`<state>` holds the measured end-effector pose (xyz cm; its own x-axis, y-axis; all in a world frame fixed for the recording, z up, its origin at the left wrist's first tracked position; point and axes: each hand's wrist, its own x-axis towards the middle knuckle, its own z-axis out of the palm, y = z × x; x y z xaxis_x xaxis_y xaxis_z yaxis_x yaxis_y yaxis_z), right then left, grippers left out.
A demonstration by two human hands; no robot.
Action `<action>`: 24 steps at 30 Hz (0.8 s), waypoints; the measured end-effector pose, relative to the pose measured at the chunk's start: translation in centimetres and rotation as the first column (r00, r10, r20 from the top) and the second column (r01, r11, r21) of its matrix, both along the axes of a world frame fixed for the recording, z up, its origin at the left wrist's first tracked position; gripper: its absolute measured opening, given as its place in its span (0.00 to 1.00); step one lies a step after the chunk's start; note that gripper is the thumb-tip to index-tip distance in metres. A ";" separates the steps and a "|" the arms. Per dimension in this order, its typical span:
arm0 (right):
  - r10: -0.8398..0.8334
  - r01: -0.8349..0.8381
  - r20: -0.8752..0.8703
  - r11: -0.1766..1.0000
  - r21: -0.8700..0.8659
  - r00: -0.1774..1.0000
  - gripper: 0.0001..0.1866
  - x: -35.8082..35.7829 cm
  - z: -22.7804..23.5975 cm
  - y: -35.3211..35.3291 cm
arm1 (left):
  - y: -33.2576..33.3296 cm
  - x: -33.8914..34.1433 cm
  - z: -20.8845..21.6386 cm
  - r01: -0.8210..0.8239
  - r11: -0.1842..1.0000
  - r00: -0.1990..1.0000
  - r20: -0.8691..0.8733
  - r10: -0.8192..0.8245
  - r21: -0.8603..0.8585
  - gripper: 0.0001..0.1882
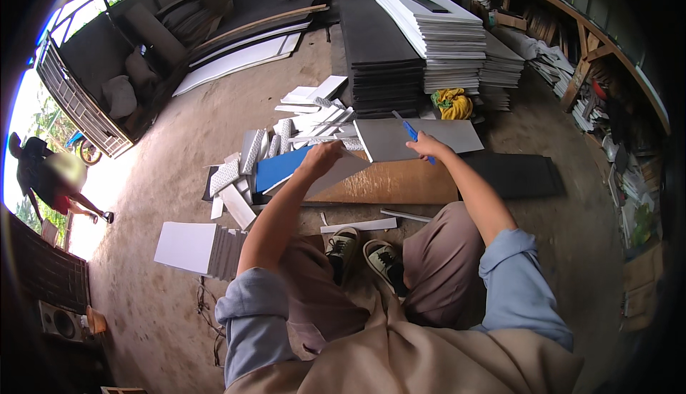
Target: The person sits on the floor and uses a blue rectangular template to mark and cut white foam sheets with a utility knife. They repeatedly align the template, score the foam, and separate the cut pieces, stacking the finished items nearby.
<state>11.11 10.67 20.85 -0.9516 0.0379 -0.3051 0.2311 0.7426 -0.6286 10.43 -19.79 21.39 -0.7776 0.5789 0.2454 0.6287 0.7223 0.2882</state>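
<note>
Blue tool (412, 134) partly hidden inside right hand (427, 145).

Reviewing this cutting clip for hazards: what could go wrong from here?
1. The right hand holds a blue knife on the grey sheet, and the left hand presses a cut grey piece close by. A slip could reach those fingers.
2. The sheet lies on a brown board just ahead of the person's shoes. A cut pulled toward the body might overrun.
3. Offcuts pile beside the board. They could snag the sheet.
</note>
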 end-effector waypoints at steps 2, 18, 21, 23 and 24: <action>0.177 -0.165 -0.106 0.980 0.114 0.978 0.24 -0.9 -2.0 0.1 | 0.2 -0.6 0.0 -0.045 0.999 0.996 0.073 0.043 0.020 0.11; 0.419 -0.381 -0.474 0.907 0.178 0.775 0.11 -3.8 -7.9 -7.5 | -1.3 -1.1 2.2 -0.157 0.975 0.974 0.190 0.126 0.158 0.10; 0.458 -0.356 -0.468 0.887 0.293 0.755 0.09 -3.7 -8.2 -7.1 | -1.0 -0.9 2.3 -0.184 0.972 0.968 0.196 0.155 0.143 0.11; 0.465 -0.348 -0.425 0.879 0.325 0.777 0.07 -4.1 -8.5 -6.0 | -1.9 -0.8 3.0 -0.201 0.936 0.975 0.149 0.163 0.288 0.12; 0.427 -0.257 -0.406 0.875 0.410 0.808 0.07 -4.1 -8.6 -5.2 | -2.5 -0.7 3.2 -0.208 0.911 0.977 0.124 0.175 0.357 0.12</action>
